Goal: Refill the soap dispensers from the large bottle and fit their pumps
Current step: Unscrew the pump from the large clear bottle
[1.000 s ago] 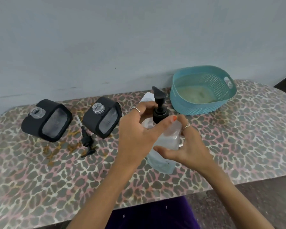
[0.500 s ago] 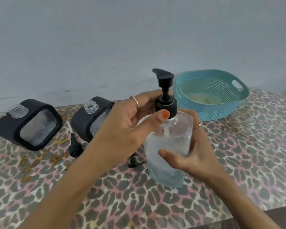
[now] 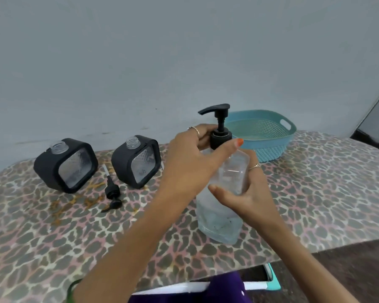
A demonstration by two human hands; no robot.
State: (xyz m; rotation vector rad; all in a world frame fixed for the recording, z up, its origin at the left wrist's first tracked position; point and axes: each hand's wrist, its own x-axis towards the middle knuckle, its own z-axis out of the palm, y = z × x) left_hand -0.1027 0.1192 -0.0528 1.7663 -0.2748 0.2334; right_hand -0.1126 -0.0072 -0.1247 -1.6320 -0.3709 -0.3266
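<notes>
Leopard-print tabletop [image 3: 315, 182] – pale grey wall [image 3: 140, 51] behind

Large bottle raised upright; pump collar gripped

Since one second ago the large bottle [image 3: 222, 193] has been brought from a tilted position to vertical, and its pump [image 3: 219, 125] now stands well above both hands. The left hand [image 3: 190, 162] has shifted so that thumb and fingers close around the black pump collar. The right hand [image 3: 247, 193] has slid from the front to wrap the bottle's mid-body. The camera view has lowered, revealing the table's [image 3: 315, 204] near edge.
</notes>
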